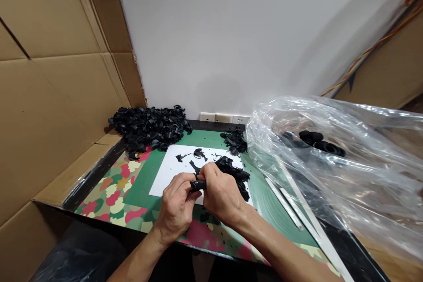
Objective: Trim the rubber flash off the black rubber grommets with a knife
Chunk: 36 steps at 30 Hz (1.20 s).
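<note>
Both hands meet over a white sheet of paper point(161, 180) at the front of the table. My left hand point(176, 205) is closed on a glossy black rubber-like piece point(198, 185), fingers on top and thumb below. My right hand point(221, 191) is closed at the right end of the same piece, its curled fingers hiding that end. Whether a small tool is inside the right fist cannot be seen. Just beyond the right hand lies a clump of black pieces point(231, 169). Thin black scraps point(200, 154) are scattered over the paper.
A big heap of black pieces point(152, 128) sits at the back left by a cardboard wall point(59, 83). A smaller pile point(234, 140) is at the back right. Clear plastic bag point(330, 176) with black rings covers the right side, beside white strips point(284, 202) on a green mat point(142, 189).
</note>
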Tool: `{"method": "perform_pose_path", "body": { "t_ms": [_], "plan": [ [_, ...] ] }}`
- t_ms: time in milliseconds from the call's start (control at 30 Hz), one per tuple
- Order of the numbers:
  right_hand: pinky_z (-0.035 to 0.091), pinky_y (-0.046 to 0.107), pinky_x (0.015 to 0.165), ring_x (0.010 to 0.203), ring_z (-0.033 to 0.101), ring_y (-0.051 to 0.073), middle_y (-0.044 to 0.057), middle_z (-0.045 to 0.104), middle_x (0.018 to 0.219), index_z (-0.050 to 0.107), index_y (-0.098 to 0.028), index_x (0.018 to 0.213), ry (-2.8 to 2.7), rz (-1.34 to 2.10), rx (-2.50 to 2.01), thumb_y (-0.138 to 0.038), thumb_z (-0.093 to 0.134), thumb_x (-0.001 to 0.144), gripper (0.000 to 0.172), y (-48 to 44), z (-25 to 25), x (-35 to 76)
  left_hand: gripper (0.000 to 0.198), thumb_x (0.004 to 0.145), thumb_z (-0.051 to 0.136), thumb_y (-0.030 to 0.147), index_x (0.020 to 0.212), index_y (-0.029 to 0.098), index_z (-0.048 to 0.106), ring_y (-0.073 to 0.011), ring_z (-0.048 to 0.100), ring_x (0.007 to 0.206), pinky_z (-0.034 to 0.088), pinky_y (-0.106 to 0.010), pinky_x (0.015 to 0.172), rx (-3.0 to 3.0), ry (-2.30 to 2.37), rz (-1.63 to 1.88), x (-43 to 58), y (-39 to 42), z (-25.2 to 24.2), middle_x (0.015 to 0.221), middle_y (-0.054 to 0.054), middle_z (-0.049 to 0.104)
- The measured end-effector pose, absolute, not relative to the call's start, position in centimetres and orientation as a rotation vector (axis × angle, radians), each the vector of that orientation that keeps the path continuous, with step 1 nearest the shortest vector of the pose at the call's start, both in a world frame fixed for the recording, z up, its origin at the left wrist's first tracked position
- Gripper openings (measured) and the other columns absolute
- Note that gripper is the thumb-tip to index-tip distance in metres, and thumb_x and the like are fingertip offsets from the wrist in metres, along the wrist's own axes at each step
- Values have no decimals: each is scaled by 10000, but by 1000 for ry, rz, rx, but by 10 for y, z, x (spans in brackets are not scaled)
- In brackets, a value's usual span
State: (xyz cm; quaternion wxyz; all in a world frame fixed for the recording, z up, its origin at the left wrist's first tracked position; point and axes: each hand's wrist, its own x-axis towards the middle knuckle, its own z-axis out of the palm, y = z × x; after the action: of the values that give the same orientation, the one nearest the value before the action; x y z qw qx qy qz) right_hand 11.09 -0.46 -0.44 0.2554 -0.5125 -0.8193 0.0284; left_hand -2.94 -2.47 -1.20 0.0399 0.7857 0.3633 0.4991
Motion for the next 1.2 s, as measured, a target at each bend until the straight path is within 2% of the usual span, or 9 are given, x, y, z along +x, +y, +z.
{"method": "perform_pose_path", "body": {
  "t_ms": [267,400,467,567,800,900,967,1133,1200],
  "plan": [
    [245,265,485,531,516,160,44,605,757,515,-191,803,-2167,214,-1352,-62,501,682,177,-2,-4,107,158,829,549,63,876,195,623,-178,648,755,515,-275,650,2371,1152,1526,-32,-28,-10,836,-57,676],
    [313,245,513,547,493,150,8,552,637,477,-207,702,-2012,535,-1293,-121,479,769,108,-1,4,110,106,849,543,98,826,192,586,-172,627,782,500,-274,686,2208,1222,1549,-32,-27,-14,831,-45,634],
    [337,233,517,538,461,136,-14,508,584,454,-212,660,-1932,748,-1198,-201,443,844,185,-1,7,113,92,855,542,113,828,193,578,-173,615,793,493,-280,703,2177,1260,1561,-34,-26,-16,833,-40,618],
    [348,225,523,555,443,127,-22,495,596,480,-203,663,-1860,893,-1122,-261,465,846,192,-1,8,118,90,863,543,110,832,193,562,-164,593,785,482,-271,698,2210,1261,1554,-36,-25,-20,822,-33,595],
    [249,218,469,494,346,100,-54,403,513,362,-215,556,-1964,774,-1207,-184,525,782,280,-2,5,123,129,852,513,79,870,200,554,-195,597,823,490,-309,709,2311,1270,1454,-35,-25,-27,862,-60,609],
    [257,233,503,543,427,119,-22,524,622,466,-204,668,-2114,584,-1316,-97,551,725,148,-5,2,119,154,848,479,62,850,192,562,-194,583,779,479,-308,675,2343,1313,1366,-33,-24,-25,823,-60,606],
    [260,243,513,562,478,134,1,579,705,507,-201,770,-2201,455,-1362,-96,570,725,131,-2,-1,117,165,853,460,66,849,186,573,-185,574,731,471,-298,641,2333,1329,1339,-30,-26,-22,791,-54,598],
    [244,261,489,513,488,152,16,575,651,517,-197,782,-2094,259,-1558,-85,520,770,112,27,-4,136,156,846,504,59,899,194,562,-187,598,770,486,-289,664,2369,968,1384,-22,-43,-7,831,-61,615],
    [291,269,538,608,542,176,57,619,761,534,-187,832,-2020,198,-1587,-92,481,795,116,38,0,148,135,856,529,76,913,192,566,-186,599,805,488,-287,702,2265,967,1408,-21,-46,-6,851,-62,613]
  ]
}}
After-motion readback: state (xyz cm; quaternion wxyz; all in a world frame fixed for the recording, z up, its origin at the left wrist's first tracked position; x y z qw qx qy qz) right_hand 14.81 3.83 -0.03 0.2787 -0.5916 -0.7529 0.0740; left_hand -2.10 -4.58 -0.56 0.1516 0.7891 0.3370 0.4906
